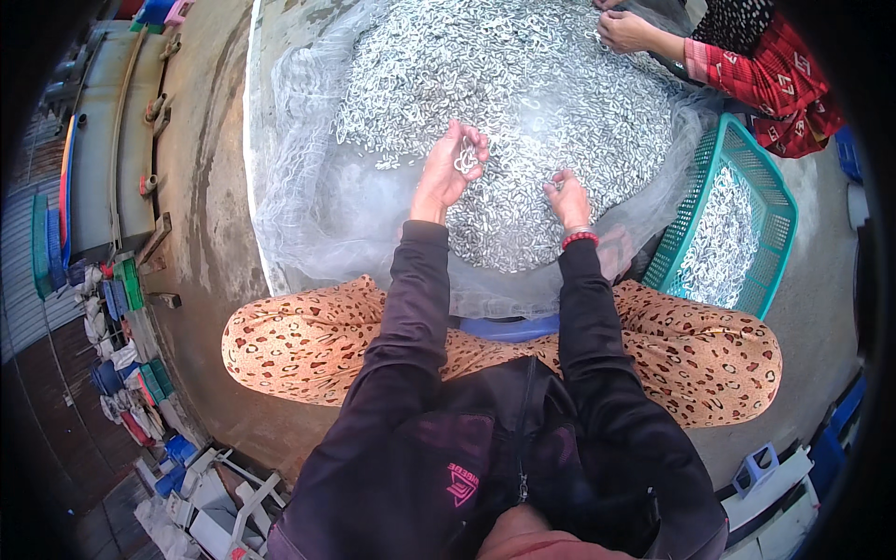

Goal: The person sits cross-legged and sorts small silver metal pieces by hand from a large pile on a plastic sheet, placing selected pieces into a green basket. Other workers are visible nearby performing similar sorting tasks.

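Observation:
A broad heap of small silvery fish (523, 103), many of them curled, lies spread over a pale mesh net (308, 187) in front of me. My left hand (444, 172) is raised over the near left part of the heap, palm up. Several small fish (466, 159) rest inside its curled fingers. To its right, my right hand (569, 202), with a red bracelet at the wrist, hovers over the near right part of the heap. Its fingers are bent together in a pinch, and whatever is between the tips is too small to make out.
On the right stands a green plastic basket (787, 219) partly filled with similar fish. Another person's hand (627, 31), in a red patterned sleeve, works at the heap's far right. Something blue (509, 329) sits between my crossed legs. Crates and pipes line the left side.

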Motion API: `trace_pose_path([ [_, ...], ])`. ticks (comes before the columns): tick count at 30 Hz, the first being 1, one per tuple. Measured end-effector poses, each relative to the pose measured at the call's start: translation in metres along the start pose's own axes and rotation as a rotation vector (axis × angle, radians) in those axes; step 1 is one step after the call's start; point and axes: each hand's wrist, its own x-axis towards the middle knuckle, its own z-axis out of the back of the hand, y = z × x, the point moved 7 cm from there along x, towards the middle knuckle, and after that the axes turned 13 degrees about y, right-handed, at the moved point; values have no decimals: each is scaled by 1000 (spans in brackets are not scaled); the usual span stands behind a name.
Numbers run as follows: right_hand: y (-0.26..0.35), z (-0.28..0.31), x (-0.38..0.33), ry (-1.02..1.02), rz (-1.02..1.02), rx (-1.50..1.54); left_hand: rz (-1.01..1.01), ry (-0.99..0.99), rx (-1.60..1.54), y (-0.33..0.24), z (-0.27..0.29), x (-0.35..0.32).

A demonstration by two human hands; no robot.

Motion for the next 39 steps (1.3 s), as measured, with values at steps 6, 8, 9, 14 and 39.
trace_pose_path([
  [6,7,4,10,-75,216,365,271,-254,1013,27,38,18],
  [8,-3,10,19,18,99,570,351,-367,1556,36,40,22],
  [9,-10,12,22,58,31,678,343,-349,1582,41,39,24],
  [14,-18,33,16,-52,64,386,232,-213,1489,40,18,30],
  [39,42,54,-14,501,621,1716,221,-177,356,41,36,33],
])
